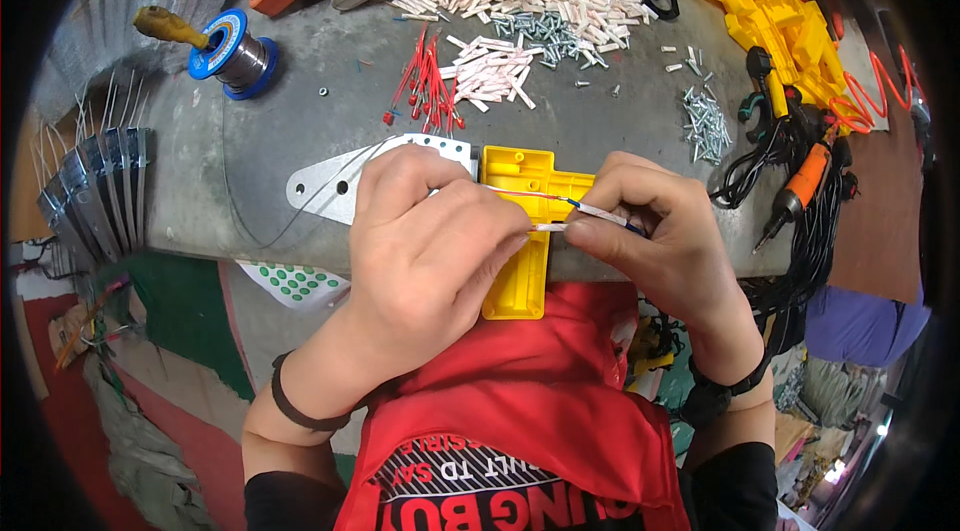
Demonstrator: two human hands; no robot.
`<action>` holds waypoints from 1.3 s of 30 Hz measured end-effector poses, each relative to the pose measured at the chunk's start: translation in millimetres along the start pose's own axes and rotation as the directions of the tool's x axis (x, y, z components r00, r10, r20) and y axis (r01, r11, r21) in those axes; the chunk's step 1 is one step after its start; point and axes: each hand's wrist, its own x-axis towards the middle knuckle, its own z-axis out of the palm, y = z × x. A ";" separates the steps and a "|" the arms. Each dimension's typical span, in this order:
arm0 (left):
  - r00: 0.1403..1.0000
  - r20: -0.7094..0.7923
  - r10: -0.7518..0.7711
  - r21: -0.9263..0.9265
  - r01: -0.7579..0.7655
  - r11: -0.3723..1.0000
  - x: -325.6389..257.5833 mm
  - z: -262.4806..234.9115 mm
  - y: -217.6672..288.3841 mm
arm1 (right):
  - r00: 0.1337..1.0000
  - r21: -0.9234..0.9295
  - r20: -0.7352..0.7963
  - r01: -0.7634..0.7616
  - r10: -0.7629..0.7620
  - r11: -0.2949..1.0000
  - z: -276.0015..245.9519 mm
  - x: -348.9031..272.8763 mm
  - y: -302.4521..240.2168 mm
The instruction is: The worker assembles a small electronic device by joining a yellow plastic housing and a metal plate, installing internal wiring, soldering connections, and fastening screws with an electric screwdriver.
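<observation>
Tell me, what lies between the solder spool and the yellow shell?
In the head view, bare grey table, a thin wire and a metal plate lie between the solder spool and the yellow shell.

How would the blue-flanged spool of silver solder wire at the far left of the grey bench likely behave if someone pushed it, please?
The blue-flanged spool of solder wire stands on one flat flange, so it would probably slide rather than roll. Its tightly wound metal core suggests it is heavy for its size. Tipped onto its side, the round flanges would likely let it roll across the grey bench.

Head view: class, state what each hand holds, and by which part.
Both hands pinch a thin white sleeved wire over the yellow plastic housing: left hand at its left end, right hand at its blue-tipped right end.
</observation>
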 end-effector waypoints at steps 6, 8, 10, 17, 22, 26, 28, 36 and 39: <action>0.995 -0.058 -0.079 -0.098 0.073 0.993 -1.2 0.5 -2.4 | 1.000 0.058 -0.016 -0.003 0.004 0.998 9.3 4.4 0.0; 0.999 -0.015 -0.039 -0.119 0.037 0.992 2.0 -7.2 -4.5 | 0.999 -0.004 0.013 0.040 -0.040 0.999 8.0 4.2 0.2; 0.998 -0.033 -0.048 -0.104 0.044 0.994 15.0 -9.3 -7.3 | 0.995 -0.068 0.045 0.088 -0.085 0.994 4.6 0.3 2.3; 0.989 0.129 -0.073 -0.175 0.095 0.980 19.0 7.5 -12.7 | 0.990 0.257 -0.124 -0.030 0.064 0.966 2.4 -0.5 17.8; 0.991 0.093 -0.092 -0.134 0.104 0.985 17.6 7.9 -7.6 | 0.994 0.155 -0.096 -0.039 0.055 0.987 10.1 1.8 13.1; 0.989 0.101 -0.109 -0.143 0.123 0.982 16.0 7.0 -5.9 | 0.996 0.143 -0.087 -0.016 0.029 0.990 2.0 1.0 17.1; 0.983 0.109 -0.147 -0.156 0.163 0.974 15.7 6.0 -2.6 | 0.995 0.126 -0.096 -0.016 0.028 0.992 4.9 -1.4 16.7; 0.914 0.402 -0.056 -0.160 0.130 0.979 37.7 -12.2 -19.7 | 0.989 0.060 0.143 -0.052 0.043 0.997 4.2 9.3 24.3; 0.698 0.708 0.109 -0.268 0.122 0.956 73.9 -27.1 -33.1 | 0.968 -0.120 0.223 0.143 -0.114 0.982 -0.1 11.8 24.2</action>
